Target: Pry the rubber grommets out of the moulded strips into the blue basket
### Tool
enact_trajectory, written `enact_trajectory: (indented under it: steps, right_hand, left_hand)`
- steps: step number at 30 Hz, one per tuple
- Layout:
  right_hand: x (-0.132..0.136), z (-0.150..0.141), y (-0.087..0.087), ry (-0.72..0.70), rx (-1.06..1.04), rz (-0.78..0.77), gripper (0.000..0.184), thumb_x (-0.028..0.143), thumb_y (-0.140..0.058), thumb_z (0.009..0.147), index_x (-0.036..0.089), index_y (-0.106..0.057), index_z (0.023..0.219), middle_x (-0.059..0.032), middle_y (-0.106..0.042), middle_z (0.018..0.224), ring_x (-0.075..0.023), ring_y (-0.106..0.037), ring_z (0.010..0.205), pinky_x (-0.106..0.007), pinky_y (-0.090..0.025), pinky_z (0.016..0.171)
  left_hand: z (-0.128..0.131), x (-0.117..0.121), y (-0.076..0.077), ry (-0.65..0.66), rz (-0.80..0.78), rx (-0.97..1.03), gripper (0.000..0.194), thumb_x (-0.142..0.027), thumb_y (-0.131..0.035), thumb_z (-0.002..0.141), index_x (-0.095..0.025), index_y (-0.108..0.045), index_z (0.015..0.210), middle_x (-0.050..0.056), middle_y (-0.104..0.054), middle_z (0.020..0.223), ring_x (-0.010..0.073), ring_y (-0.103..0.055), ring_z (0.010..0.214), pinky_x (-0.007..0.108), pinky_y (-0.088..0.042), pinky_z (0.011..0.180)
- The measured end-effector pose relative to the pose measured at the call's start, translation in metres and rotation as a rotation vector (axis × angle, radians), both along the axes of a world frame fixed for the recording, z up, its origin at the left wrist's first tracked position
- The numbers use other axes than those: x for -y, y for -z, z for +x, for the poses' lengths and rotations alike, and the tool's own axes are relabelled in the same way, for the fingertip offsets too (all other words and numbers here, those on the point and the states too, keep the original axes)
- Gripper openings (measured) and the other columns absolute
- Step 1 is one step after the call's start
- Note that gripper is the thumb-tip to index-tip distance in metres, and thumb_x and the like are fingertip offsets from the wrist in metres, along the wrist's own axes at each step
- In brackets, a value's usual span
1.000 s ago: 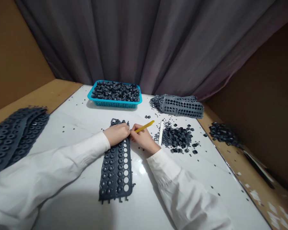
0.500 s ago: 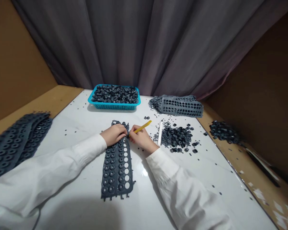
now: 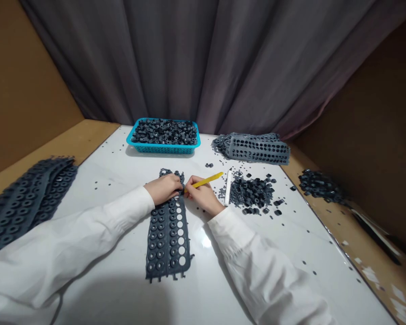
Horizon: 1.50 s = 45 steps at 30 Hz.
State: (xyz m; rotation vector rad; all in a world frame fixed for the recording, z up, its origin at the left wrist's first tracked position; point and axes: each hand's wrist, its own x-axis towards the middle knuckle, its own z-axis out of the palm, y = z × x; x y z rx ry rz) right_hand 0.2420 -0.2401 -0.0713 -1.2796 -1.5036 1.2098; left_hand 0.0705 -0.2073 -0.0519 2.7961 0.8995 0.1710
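Observation:
A dark grey rubber sheet [image 3: 167, 257] with rows of raised rings lies lengthwise in front of me. Its right-hand column is a line of open round holes. My left hand [image 3: 165, 188] rests over the sheet's far part, fingers curled together at a small dark rubber piece [image 3: 182, 192]; whether that piece is still joined to the sheet is hidden. Just right of it, my right hand [image 3: 203, 194] pinches a slim yellow pen-shaped tool [image 3: 208, 179], its back end pointing up and right. The tool's working tip is hidden between my hands.
Behind the sheet stands a blue basket [image 3: 164, 149] full of small rubber parts. To its right are perforated sheets [image 3: 259, 149]. A white pen-like tool [image 3: 228, 187] lies beside a pile of loose parts [image 3: 253, 192]. More ringed sheets [image 3: 27, 198] lie at left, another dark pile [image 3: 320, 186] at right.
The yellow tool has tilted flatter, with its back end swung to the right. My hands stay together at the same part of the sheet. The whole view has shifted slightly.

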Motion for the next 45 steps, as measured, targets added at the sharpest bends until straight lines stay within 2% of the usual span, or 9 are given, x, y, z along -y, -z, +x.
enact_trajectory:
  steps: [7, 12, 15, 21, 25, 28, 33, 36, 45]
  right_hand:
    - [0.003, -0.003, -0.004, 0.02, 0.063, 0.033, 0.012, 0.017, -0.047, 0.07, 0.02, -0.046, 0.058, 0.0047, -0.055, 0.05, -0.0103, -0.049, 0.049, -0.021, -0.038, 0.051]
    - [0.003, -0.005, -0.006, 0.021, 0.169, 0.103, 0.015, 0.014, -0.046, 0.068, 0.02, -0.044, 0.055, 0.0052, -0.05, 0.048, -0.011, -0.046, 0.051, -0.021, -0.034, 0.052]
    - [0.003, -0.008, -0.007, 0.034, 0.221, 0.11, 0.015, 0.012, -0.046, 0.068, 0.02, -0.044, 0.055, 0.0052, -0.048, 0.048, -0.0113, -0.044, 0.052, -0.021, -0.033, 0.052]
    - [0.004, -0.01, -0.007, 0.054, 0.274, 0.137, 0.016, 0.011, -0.046, 0.067, 0.021, -0.042, 0.055, 0.0047, -0.046, 0.049, -0.0122, -0.043, 0.052, -0.023, -0.032, 0.052]
    - [0.005, -0.009, -0.007, 0.042, 0.249, 0.118, 0.015, 0.011, -0.046, 0.068, 0.021, -0.043, 0.056, 0.0047, -0.047, 0.048, -0.012, -0.044, 0.052, -0.023, -0.034, 0.053]
    - [0.004, -0.008, -0.008, 0.035, 0.239, 0.095, 0.016, 0.011, -0.047, 0.069, 0.02, -0.043, 0.057, 0.0043, -0.05, 0.049, -0.0118, -0.046, 0.053, -0.022, -0.035, 0.054]
    - [0.003, -0.006, -0.006, 0.027, 0.243, 0.072, 0.016, 0.011, -0.046, 0.071, 0.02, -0.043, 0.058, 0.004, -0.051, 0.048, -0.0114, -0.047, 0.051, -0.022, -0.035, 0.053]
    - [0.002, -0.006, -0.006, 0.022, 0.248, 0.068, 0.016, 0.011, -0.046, 0.071, 0.02, -0.044, 0.058, 0.0039, -0.051, 0.048, -0.0115, -0.048, 0.052, -0.022, -0.035, 0.054]
    - [0.007, -0.004, 0.001, 0.078, 0.131, 0.093, 0.012, 0.016, -0.047, 0.071, 0.019, -0.046, 0.06, 0.0045, -0.052, 0.052, -0.0117, -0.049, 0.054, -0.022, -0.038, 0.056]
  left_hand:
    - [0.003, 0.003, -0.004, -0.007, 0.036, -0.051, 0.015, -0.013, -0.055, 0.082, -0.012, -0.067, 0.09, 0.009, -0.061, 0.088, 0.0203, -0.056, 0.089, 0.03, -0.045, 0.081]
    - [0.006, 0.01, -0.001, 0.026, 0.18, -0.123, 0.018, -0.009, -0.048, 0.085, -0.01, -0.065, 0.079, 0.01, -0.06, 0.081, 0.0208, -0.055, 0.084, 0.03, -0.045, 0.076]
    - [0.007, 0.012, 0.002, 0.061, 0.26, -0.157, 0.022, -0.006, -0.043, 0.087, -0.01, -0.064, 0.081, 0.011, -0.059, 0.08, 0.0211, -0.054, 0.082, 0.031, -0.045, 0.073]
    - [0.007, 0.009, 0.005, 0.13, 0.348, -0.229, 0.021, -0.008, -0.045, 0.087, -0.01, -0.065, 0.083, 0.009, -0.06, 0.078, 0.0206, -0.054, 0.081, 0.03, -0.044, 0.07]
    - [0.006, 0.007, 0.009, 0.148, 0.374, -0.205, 0.02, -0.007, -0.044, 0.087, -0.008, -0.065, 0.086, 0.011, -0.061, 0.077, 0.022, -0.054, 0.081, 0.032, -0.044, 0.068]
    - [0.004, 0.003, 0.011, 0.135, 0.334, -0.149, 0.02, -0.006, -0.044, 0.087, -0.008, -0.063, 0.083, 0.012, -0.061, 0.078, 0.0219, -0.055, 0.081, 0.032, -0.045, 0.071]
    - [-0.005, -0.004, 0.015, 0.047, 0.081, 0.13, 0.019, -0.017, -0.043, 0.09, -0.013, -0.059, 0.082, 0.007, -0.062, 0.081, 0.0175, -0.055, 0.08, 0.028, -0.045, 0.077]
    - [-0.008, -0.004, 0.017, 0.0, 0.0, 0.228, 0.019, -0.018, -0.041, 0.09, -0.015, -0.058, 0.082, 0.005, -0.062, 0.082, 0.0172, -0.056, 0.082, 0.028, -0.045, 0.079]
    - [-0.001, -0.003, -0.001, 0.041, -0.025, 0.011, 0.017, -0.019, -0.048, 0.086, -0.014, -0.064, 0.085, 0.009, -0.062, 0.086, 0.0202, -0.057, 0.085, 0.03, -0.045, 0.079]
